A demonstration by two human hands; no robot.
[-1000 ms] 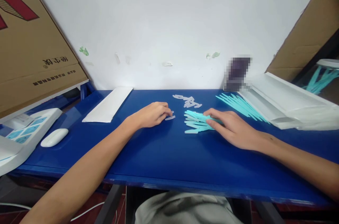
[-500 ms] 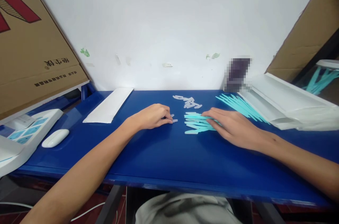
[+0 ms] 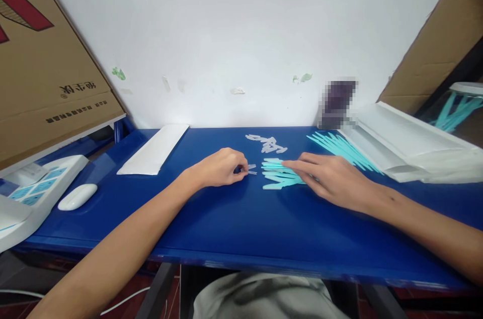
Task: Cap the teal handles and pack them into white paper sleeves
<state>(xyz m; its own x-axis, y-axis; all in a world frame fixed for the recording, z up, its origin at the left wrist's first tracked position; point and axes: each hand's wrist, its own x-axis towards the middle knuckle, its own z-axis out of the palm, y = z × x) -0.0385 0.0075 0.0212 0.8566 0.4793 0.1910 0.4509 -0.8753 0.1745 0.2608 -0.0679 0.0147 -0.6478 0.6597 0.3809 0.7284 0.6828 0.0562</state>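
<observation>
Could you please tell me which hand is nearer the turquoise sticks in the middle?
Right. The right hand touches the turquoise sticks at their right end; the left hand is apart, to their left, pinching clear pieces.

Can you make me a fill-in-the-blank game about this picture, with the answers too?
1. The left hand pinches small see-through pieces between its fingers and ____.
2. The right hand touches turquoise sticks, and the table is coloured ____.
3. The white rounded object lies nearer to the person's ____ hand.

Answers: thumb; blue; left.
</observation>
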